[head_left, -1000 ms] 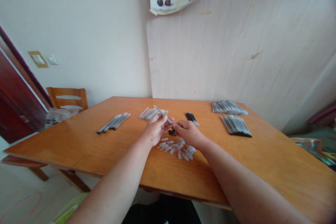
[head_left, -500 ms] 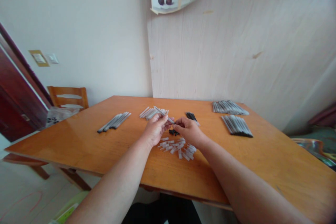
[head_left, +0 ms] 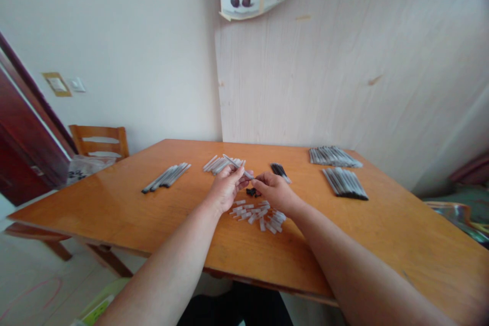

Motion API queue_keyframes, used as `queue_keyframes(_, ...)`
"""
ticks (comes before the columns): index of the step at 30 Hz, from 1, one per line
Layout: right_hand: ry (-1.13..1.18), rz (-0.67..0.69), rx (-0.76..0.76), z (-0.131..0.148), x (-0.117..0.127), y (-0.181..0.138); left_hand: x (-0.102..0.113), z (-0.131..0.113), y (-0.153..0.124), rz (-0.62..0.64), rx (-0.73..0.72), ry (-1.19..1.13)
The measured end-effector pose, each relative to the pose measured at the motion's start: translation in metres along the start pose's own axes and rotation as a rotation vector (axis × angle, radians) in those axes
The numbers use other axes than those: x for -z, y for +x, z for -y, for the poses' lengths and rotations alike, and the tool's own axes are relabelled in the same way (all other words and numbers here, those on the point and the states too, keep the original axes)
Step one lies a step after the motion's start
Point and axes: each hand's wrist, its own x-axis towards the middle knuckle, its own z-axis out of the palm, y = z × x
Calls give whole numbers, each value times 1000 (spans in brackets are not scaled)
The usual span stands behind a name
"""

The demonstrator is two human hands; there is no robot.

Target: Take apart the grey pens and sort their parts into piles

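My left hand (head_left: pixel 228 187) is closed round a slim translucent pen barrel (head_left: pixel 231 160), which slants from upper left down to the right. At the barrel's lower right end, my right hand (head_left: pixel 274 188) has its fingertips pinched together; whatever lies between them is too small to make out. Just below the fingers lies a small heap of black plugs (head_left: pixel 251 192). Nearer to me, whitish translucent caps (head_left: pixel 263 214) are scattered on the table. Behind my left hand rests a bunch of pale tubes (head_left: pixel 219 164), and beyond my right hand a bunch of thin dark-ended sticks (head_left: pixel 280 172).
On the wooden table (head_left: pixel 153 234), a row of black-ended pen barrels (head_left: pixel 168 178) lies at left. Two more groups of barrels, a far one (head_left: pixel 334 156) and a nearer one (head_left: pixel 346 183), lie at right. A wooden chair (head_left: pixel 100 133) stands behind the table's left side.
Almost nothing differs. My right fingers have shifted very slightly at the barrel's end, and both hands stay in the same place.
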Motion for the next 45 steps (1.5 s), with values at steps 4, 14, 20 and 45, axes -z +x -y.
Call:
queue_keyframes(4, 16, 27, 13, 3, 1, -1, 0, 1, 1, -8, 5, -4)
queue_keyframes(14, -2, -18, -6, 9, 3, -2, 0, 1, -1, -30, 2, 21)
queue_keyframes(20, -120, -101, 31, 10, 5, -2, -1, 3, 0, -37, 55, 39)
queue_keyframes(45, -356, -169, 106, 13, 8, -4, 1, 5, 3, -83, 113, -4)
